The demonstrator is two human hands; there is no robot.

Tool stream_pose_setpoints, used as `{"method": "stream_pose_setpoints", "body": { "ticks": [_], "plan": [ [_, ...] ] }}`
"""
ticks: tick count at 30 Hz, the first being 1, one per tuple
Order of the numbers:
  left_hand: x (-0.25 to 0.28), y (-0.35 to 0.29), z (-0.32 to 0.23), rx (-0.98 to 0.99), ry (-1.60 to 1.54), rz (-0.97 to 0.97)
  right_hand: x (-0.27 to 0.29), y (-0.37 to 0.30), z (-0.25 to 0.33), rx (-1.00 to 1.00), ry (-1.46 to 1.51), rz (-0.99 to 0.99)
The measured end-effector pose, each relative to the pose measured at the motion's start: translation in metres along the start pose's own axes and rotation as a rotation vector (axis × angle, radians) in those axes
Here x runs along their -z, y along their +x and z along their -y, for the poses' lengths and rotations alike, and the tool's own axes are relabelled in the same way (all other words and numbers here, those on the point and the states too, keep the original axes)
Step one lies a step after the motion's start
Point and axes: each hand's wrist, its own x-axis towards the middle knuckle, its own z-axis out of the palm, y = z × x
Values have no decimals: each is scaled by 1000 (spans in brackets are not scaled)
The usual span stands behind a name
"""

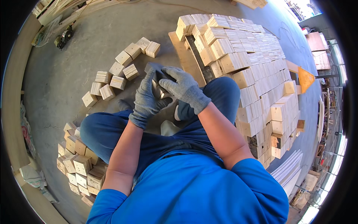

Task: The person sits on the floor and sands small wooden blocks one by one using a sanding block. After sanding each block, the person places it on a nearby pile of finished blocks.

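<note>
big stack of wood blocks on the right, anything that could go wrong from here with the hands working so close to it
1. The tall stack of pale square wooden blocks stands right beside the person's knee; a bump could topple blocks.
2. Both grey-gloved hands, left hand and right hand, crowd one small dark grey object; fingers could get pinched, or it could slip.
3. Loose wooden blocks on the concrete floor lie around the legs, a possible trip hazard on standing.

I am sitting on the floor (67, 71). A big stack of wooden blocks (253, 71) is standing to my right, on a pallet (184, 56). A curved row of blocks (119, 71) is lying ahead on my left, and another pile of blocks (80, 164) is lying beside my left knee (93, 130).
</note>
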Motion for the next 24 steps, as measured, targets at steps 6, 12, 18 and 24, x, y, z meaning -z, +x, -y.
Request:
{"method": "stream_pose_setpoints", "body": {
  "ticks": [6,12,18,24],
  "plan": [
    [27,8,-20,10,84,-114,25,-48,-14,-295,223,-19],
    [23,9,-20,84,-41,-55,22,-49,-38,-226,181,-61],
    [8,9,-23,62,-231,26,16,11,2,-8,-32,11],
    [24,9,-28,177,-215,-5,53,-1,-9,-69,-58,-128]
  ]
}}
